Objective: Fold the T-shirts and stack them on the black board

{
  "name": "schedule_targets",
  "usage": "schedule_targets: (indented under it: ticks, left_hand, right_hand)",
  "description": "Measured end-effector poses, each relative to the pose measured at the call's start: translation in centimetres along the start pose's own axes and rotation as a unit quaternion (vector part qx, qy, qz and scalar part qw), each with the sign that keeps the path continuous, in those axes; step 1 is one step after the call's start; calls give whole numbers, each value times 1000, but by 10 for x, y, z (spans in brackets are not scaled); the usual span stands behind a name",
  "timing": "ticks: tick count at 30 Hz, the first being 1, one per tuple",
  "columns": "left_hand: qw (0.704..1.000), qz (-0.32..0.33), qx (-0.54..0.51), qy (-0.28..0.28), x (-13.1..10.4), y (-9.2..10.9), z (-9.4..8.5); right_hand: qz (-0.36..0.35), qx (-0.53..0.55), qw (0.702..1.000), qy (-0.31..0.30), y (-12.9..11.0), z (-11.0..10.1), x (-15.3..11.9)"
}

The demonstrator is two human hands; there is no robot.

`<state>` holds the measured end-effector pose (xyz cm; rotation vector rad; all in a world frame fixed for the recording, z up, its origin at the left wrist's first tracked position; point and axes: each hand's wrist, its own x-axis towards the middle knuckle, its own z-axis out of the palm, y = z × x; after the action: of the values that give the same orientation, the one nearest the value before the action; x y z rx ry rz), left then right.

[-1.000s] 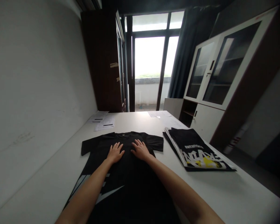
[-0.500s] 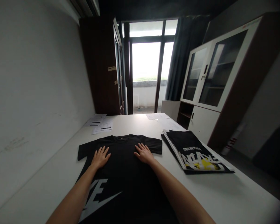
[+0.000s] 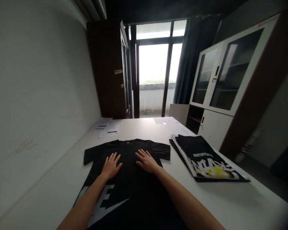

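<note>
A black T-shirt lies spread out on the white table, its collar at the far side and its sleeves out to both sides. Large grey lettering and a pointed swoosh show on its lower left part, some of it behind my left forearm. My left hand rests flat on the left chest of the shirt, fingers apart. On the right chest lies my right hand, also flat with spread fingers. Neither hand grasps the cloth. The shirt's hem runs out of view at the bottom.
Folded shirts with white and yellow print lie stacked on the right of the table. Paper sheets lie at the far left, and more papers at the far right. A glass-door cabinet stands to the right, a wall to the left.
Both hands have slid inward over the shirt and are closer together; the left has also come slightly nearer to me. The whole view has shifted a little.
</note>
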<state>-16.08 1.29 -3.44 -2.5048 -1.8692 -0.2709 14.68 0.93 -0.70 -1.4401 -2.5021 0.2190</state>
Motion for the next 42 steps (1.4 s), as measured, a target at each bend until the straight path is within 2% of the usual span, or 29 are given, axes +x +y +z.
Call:
schedule_targets:
  ticks: [3,5,11,14,17,22,25,27,31,34,36,38,42]
  left_hand:
    - [999,15,-16,-24,0,14,2]
    - [999,9,-15,-34,2,9,2]
    - [997,-60,21,-49,6,-43,-2]
    - [994,-88,43,-44,1,-59,-5]
    - [995,-85,41,-35,-8,-50,-8]
    - [1000,-2,6,-22,-28,-9,-8]
    - [999,16,-8,-38,-34,0,-6]
    - [999,6,-4,-44,-34,-5,-6]
    - [998,-30,14,-46,-32,-29,-9]
    - [997,-55,25,-45,-32,-44,-10]
    - [997,-62,29,-42,-32,-49,-9]
    - [997,-63,31,-41,-32,-51,-8]
    - [997,-59,26,-45,-30,-53,-7]
  right_hand:
    - [-19,14,999,-31,-10,3,1]
    - [9,12,999,-42,-7,5,2]
    - [118,-8,992,-35,26,1,2]
    - [136,-11,990,-34,31,1,1]
    - [120,-11,992,-30,25,1,0]
    - [24,4,999,-33,3,1,-2]
    - [6,12,999,-46,-3,3,0]
    - [36,7,998,-51,2,4,1]
    - [130,-12,991,-41,26,0,1]
    - [159,-21,987,-27,35,-3,-2]
    - [141,-21,990,-20,29,-3,-3]
    - [94,-13,995,-22,16,-1,-3]
    - [15,13,999,-50,-8,7,0]
